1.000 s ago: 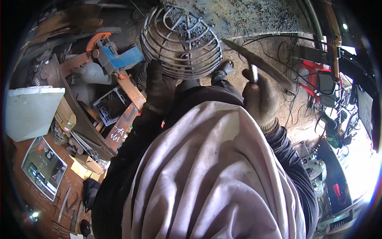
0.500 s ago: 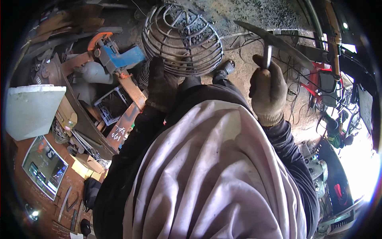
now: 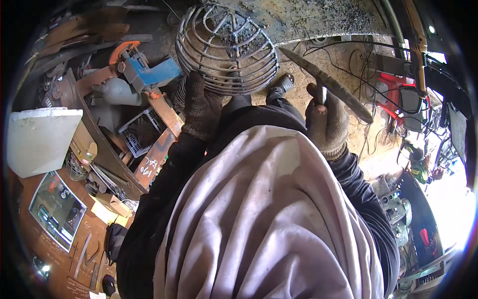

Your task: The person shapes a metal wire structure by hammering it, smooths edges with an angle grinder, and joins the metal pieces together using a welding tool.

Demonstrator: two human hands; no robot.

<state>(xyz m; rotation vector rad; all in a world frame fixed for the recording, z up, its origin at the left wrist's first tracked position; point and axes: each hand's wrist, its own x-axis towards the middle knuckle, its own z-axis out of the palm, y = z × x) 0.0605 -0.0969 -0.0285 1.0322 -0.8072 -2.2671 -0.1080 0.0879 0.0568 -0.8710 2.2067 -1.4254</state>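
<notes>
A dome-shaped cage of bent metal rods (image 3: 243, 91) stands in front of me, its rings joined by cross ribs. My left hand (image 3: 201, 109), in a dark, dirty knit glove, grips its near left edge; the fingertips are partly hidden. My right hand (image 3: 327, 122), in a lighter knit glove, is closed round the handle of a chipping hammer (image 3: 328, 82). The hammer's long, narrow steel head slants from upper left to lower right. Its pointed far end is close to the cage's right side, with a small gap seen between them.
Left of me are a blue and orange metal machine part (image 3: 152, 72), a plastic crate (image 3: 142, 132) and a pale slab (image 3: 45, 142). Black cables (image 3: 366, 74) and a red plastic chair (image 3: 391, 97) lie to the right. My shoe (image 3: 285, 84) is beside the cage.
My right hand has come lower and a little left with the chipping hammer, whose head has dropped toward the cage's right side. My left hand and the cage have hardly shifted.
</notes>
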